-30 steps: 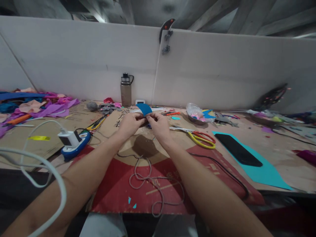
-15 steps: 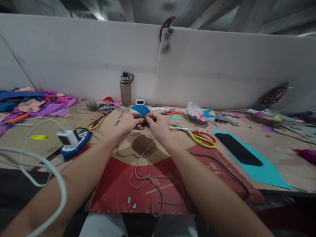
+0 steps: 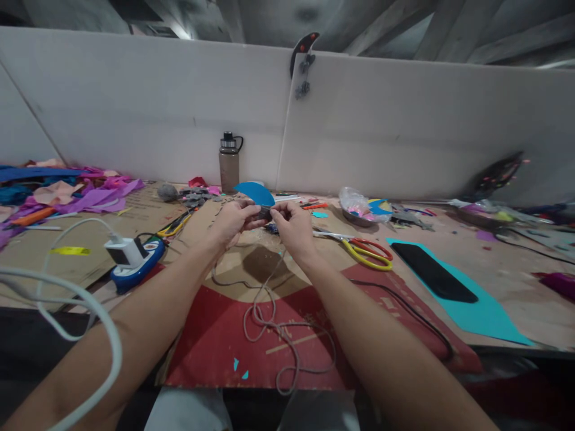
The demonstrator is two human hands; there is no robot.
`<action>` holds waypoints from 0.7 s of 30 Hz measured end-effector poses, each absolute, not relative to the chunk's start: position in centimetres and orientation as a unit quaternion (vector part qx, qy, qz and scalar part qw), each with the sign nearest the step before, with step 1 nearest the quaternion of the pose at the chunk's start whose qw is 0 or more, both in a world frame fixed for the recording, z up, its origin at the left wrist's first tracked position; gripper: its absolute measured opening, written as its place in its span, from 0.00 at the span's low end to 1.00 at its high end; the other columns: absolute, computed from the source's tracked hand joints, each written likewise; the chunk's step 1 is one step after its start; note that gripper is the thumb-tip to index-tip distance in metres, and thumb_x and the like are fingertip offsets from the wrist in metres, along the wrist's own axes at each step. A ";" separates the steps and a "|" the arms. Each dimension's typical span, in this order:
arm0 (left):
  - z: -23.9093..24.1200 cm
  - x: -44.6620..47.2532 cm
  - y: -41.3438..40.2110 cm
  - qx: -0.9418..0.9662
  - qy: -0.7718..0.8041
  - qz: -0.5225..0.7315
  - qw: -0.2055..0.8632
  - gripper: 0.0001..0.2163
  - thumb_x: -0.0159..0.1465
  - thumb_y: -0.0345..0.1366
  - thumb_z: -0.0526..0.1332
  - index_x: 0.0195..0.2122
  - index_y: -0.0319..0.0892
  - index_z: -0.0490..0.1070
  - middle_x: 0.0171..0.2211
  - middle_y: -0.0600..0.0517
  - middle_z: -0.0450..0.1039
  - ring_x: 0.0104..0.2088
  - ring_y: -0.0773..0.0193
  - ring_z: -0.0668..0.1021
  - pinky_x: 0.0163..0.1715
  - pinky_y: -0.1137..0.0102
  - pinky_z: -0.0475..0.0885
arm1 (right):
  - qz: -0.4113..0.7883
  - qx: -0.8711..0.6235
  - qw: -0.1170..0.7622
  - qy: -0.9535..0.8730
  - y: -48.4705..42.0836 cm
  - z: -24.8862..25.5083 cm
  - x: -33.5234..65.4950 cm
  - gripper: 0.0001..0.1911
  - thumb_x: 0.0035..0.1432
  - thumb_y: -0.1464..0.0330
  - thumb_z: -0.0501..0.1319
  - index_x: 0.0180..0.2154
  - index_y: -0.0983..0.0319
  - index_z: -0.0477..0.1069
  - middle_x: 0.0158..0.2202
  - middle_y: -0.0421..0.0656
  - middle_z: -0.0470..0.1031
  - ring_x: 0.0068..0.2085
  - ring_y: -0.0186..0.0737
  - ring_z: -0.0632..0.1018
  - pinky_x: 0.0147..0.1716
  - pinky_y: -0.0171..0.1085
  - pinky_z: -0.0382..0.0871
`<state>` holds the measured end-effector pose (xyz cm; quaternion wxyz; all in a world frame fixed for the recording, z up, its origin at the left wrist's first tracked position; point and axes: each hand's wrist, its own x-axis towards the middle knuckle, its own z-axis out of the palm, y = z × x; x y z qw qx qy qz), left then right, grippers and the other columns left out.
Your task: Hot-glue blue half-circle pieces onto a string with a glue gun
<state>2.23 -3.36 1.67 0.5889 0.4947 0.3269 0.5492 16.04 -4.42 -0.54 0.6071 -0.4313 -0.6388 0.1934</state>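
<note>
A blue crescent-shaped piece is held up over the table, its curved edge facing away from me. My left hand is closed on its lower side, with thumb and fingers pinched together. At the right end of the piece, the fingertips of my right hand are pinched against it. Something small and dark shows between the two hands, too hidden to name. A thin grey cord lies in loops on the red and brown cardboard, and one strand rises toward my right hand.
Scissors with red and yellow handles lie to the right, near a black phone on turquoise sheet. A bottle stands by the white partition. On the left are a white charger on a blue power strip, its cable, and colourful scraps.
The blue piece has tilted and shows more of its face, slightly higher and to the left. My right hand has shifted a little right, widening the gap between my hands.
</note>
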 end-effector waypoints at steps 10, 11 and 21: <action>1.3 1.4 -2.5 0.485 0.351 0.601 0.529 0.06 0.53 0.28 0.63 0.24 0.36 0.66 0.23 0.54 0.69 0.25 0.72 0.74 0.36 0.65 0.77 | 0.212 -0.429 0.592 -0.649 -4.5 -0.5 16.0 0.08 0.53 0.63 0.56 0.28 0.62 0.68 0.22 0.37 0.64 0.24 0.31 0.63 0.26 0.33 0.56; 1.1 1.1 -2.0 0.479 0.353 0.617 0.515 0.06 0.53 0.29 0.63 0.23 0.36 0.66 0.23 0.54 0.68 0.24 0.72 0.73 0.35 0.66 0.77 | 0.212 -0.430 0.587 -0.652 -4.5 -0.5 16.0 0.09 0.53 0.63 0.56 0.28 0.62 0.68 0.22 0.37 0.64 0.24 0.32 0.63 0.27 0.33 0.56; 0.7 -1.8 0.8 0.409 0.331 0.735 0.428 0.07 0.52 0.30 0.63 0.22 0.37 0.64 0.23 0.55 0.67 0.24 0.73 0.72 0.34 0.68 0.77 | 0.289 -0.340 0.431 -0.784 -6.1 0.0 15.5 0.12 0.55 0.62 0.55 0.28 0.61 0.73 0.23 0.37 0.69 0.27 0.32 0.66 0.29 0.32 0.57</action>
